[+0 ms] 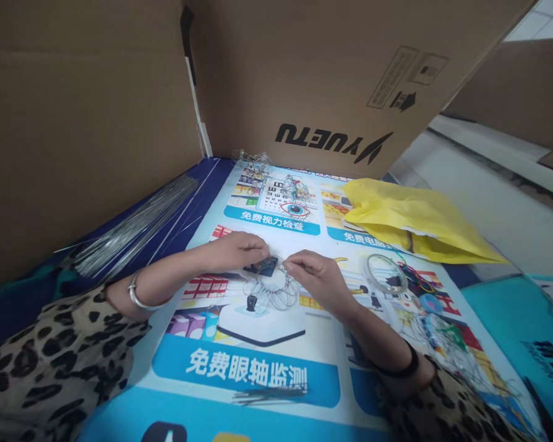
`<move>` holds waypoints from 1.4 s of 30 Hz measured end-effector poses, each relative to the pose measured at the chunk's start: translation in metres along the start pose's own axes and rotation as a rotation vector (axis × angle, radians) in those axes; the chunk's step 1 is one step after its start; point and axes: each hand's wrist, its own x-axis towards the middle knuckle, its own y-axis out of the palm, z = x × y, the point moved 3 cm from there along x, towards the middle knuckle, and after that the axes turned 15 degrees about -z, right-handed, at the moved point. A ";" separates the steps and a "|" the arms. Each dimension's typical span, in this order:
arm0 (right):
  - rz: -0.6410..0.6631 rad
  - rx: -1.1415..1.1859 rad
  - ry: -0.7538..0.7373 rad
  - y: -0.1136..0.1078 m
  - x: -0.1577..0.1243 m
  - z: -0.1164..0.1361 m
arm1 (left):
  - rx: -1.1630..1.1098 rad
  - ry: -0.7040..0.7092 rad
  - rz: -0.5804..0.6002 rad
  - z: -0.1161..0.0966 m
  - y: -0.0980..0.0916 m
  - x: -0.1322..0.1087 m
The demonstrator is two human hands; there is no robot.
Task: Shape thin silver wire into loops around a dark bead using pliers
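Observation:
Over the middle of the printed sheet, a ring of thin silvery wire with looped petals (283, 298) hangs between my hands. My left hand (239, 250) pinches its upper left edge with fingertips pressed together. On the upper right edge, the thumb and fingers of my right hand (317, 275) are closed on the wire too. The exact wire ends at the fingertips are too fine to make out. Short dark wire pieces (270, 396) lie on the sheet nearer to me.
Cardboard panels (276, 67) stand along the back and left. Long straight wires (142, 221) lie bundled at left. Looped wire pieces (298, 189) rest behind my hands. At right are a yellow bag (410, 215), a wire coil (367, 267), coloured strands (421, 281) and a turquoise bag (502, 319).

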 end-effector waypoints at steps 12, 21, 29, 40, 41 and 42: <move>0.086 0.015 -0.120 0.006 -0.001 0.001 | 0.113 0.201 -0.046 0.007 0.003 0.002; 0.097 -0.003 -0.154 0.008 0.000 -0.003 | 0.352 0.169 -0.097 -0.010 0.007 -0.009; 0.149 0.041 -0.171 0.009 0.002 -0.001 | 0.487 0.123 -0.190 -0.006 0.020 -0.012; 0.391 -0.082 -0.239 0.012 0.008 0.003 | 0.408 0.151 -0.237 -0.003 0.019 -0.007; 0.404 -0.097 -0.260 0.012 0.008 0.004 | 0.395 0.143 -0.240 -0.003 0.018 -0.007; 0.414 -0.109 -0.282 0.012 0.008 0.004 | 0.382 0.132 -0.240 -0.003 0.018 -0.007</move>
